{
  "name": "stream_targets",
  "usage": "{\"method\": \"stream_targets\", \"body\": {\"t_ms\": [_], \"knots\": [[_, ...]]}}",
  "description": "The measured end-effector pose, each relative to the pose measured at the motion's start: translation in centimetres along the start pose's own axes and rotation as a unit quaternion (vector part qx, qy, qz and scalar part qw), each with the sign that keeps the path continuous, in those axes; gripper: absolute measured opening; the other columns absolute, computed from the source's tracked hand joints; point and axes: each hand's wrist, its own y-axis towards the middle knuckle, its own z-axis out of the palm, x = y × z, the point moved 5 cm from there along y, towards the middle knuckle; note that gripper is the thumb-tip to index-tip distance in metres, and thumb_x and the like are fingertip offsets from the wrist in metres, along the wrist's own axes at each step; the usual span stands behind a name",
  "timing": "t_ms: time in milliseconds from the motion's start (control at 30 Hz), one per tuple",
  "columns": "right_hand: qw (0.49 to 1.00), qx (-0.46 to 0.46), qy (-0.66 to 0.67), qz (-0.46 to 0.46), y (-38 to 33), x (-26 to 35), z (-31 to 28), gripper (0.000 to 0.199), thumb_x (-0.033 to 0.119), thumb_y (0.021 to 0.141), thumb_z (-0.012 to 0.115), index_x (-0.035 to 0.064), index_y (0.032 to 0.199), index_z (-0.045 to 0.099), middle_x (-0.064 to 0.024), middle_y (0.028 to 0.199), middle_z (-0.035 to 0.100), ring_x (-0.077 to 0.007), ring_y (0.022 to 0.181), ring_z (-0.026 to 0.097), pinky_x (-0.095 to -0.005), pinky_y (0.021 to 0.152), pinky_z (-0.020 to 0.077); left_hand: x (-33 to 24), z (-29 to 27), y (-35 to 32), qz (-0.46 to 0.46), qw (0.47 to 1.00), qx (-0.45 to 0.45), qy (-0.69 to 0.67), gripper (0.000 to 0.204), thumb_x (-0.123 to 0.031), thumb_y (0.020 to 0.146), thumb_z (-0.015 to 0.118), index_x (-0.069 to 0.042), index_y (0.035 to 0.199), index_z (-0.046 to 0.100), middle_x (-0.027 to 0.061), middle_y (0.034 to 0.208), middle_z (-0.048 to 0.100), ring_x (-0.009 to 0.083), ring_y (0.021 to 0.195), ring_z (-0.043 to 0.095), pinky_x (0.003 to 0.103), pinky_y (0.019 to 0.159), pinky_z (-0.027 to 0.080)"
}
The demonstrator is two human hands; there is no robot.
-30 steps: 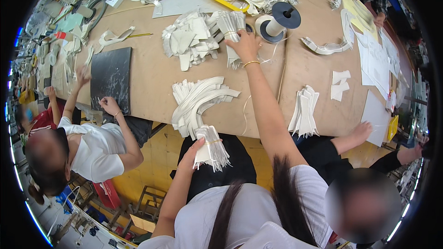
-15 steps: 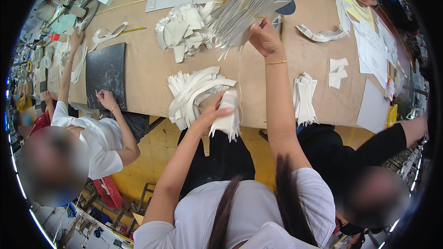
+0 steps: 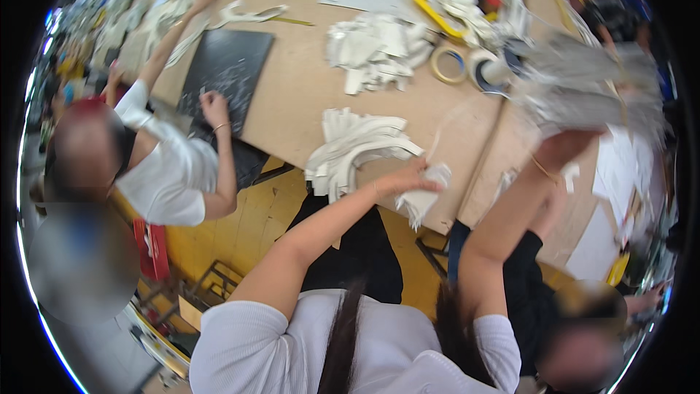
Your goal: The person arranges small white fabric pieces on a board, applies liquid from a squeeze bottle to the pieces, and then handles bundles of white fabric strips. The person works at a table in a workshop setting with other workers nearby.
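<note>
My left hand (image 3: 407, 175) grips a small bundle of white cut pieces (image 3: 426, 197) at the near edge of the brown table (image 3: 292, 95). Just left of it lies a fanned stack of white curved pieces (image 3: 357, 149). My right hand (image 3: 565, 147) is raised over the table's right part and holds a large, blurred sheaf of grey-white pieces (image 3: 590, 87). A gold bangle sits on that wrist.
A loose heap of white pieces (image 3: 375, 47), tape rolls (image 3: 448, 66) and a yellow tray (image 3: 456, 7) lie farther back. A person in white (image 3: 164, 168) at the left works on a black mat (image 3: 222, 76). Another person in black (image 3: 576, 321) sits at my right.
My right hand lifted the big sheaf off the table's far side and swung it rightward. My left hand with its small bundle rose to the table edge. The view shifted.
</note>
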Motion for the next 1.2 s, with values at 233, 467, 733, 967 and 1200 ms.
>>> {"method": "stream_targets", "body": {"t_ms": [233, 467, 733, 967, 1200], "knots": [[0.907, 0.233, 0.346, 0.066, -6.5, 5.5, 12.5, 0.095, 0.046, 0.066, 0.077, 0.0066, 0.140, 0.033, -0.0142, 0.142, 0.034, -0.0340, 0.135, 0.026, -0.0577, 0.112, 0.0168, 3.2, 1.2, -13.6, -0.054, 0.969, 0.092, -0.224, 0.089, -0.046, 0.079, 0.069, 0.003, 0.140, 0.028, 0.0159, 0.131, 0.043, 0.0230, 0.120, 0.044, 0.033, 0.099, 0.037], [0.926, 0.267, 0.256, 0.072, -16.6, 3.0, 25.5, 0.044, 0.034, 0.084, 0.063, 0.0177, 0.123, 0.051, 0.0024, 0.125, 0.051, -0.0174, 0.112, 0.048, -0.0613, 0.096, 0.0225, 5.7, -2.5, -27.9, 0.048, 0.965, 0.102, -0.235, 0.080, -0.033, 0.073, 0.079, -0.005, 0.134, 0.035, 0.0053, 0.110, 0.051, 0.0134, 0.101, 0.050, 0.028, 0.088, 0.043], [0.860, 0.329, 0.329, 0.207, -33.7, -9.6, 54.1, 0.031, 0.032, 0.087, 0.061, 0.0204, 0.115, 0.055, 0.0055, 0.111, 0.054, -0.0187, 0.111, 0.050, -0.0682, 0.097, 0.0213, 20.7, -15.1, -53.5, 0.129, 0.911, -0.063, -0.387, 0.073, -0.021, 0.077, 0.074, -0.008, 0.136, 0.034, 0.0086, 0.120, 0.053, 0.0159, 0.105, 0.053, 0.029, 0.091, 0.044], [0.730, 0.282, 0.338, 0.523, -51.0, -31.4, 73.1, 0.079, 0.047, 0.072, 0.076, 0.0100, 0.130, 0.038, -0.0125, 0.117, 0.054, -0.0287, 0.111, 0.055, -0.0472, 0.094, 0.0461, 32.0, -23.8, -80.2, 0.274, 0.696, -0.417, -0.516, 0.071, -0.044, 0.088, 0.055, -0.005, 0.141, 0.030, 0.0224, 0.129, 0.050, 0.0321, 0.114, 0.054, 0.043, 0.096, 0.046], [0.765, 0.295, 0.142, 0.555, -53.9, -47.3, 74.7, 0.084, 0.038, 0.074, 0.078, 0.0051, 0.137, 0.031, -0.0077, 0.126, 0.050, -0.0186, 0.115, 0.053, -0.0362, 0.097, 0.0454, 35.5, -35.1, -85.2, 0.431, 0.545, -0.463, -0.550, 0.069, -0.054, 0.088, 0.048, -0.005, 0.136, 0.039, 0.0250, 0.124, 0.052, 0.0344, 0.108, 0.057, 0.047, 0.090, 0.050]]}}
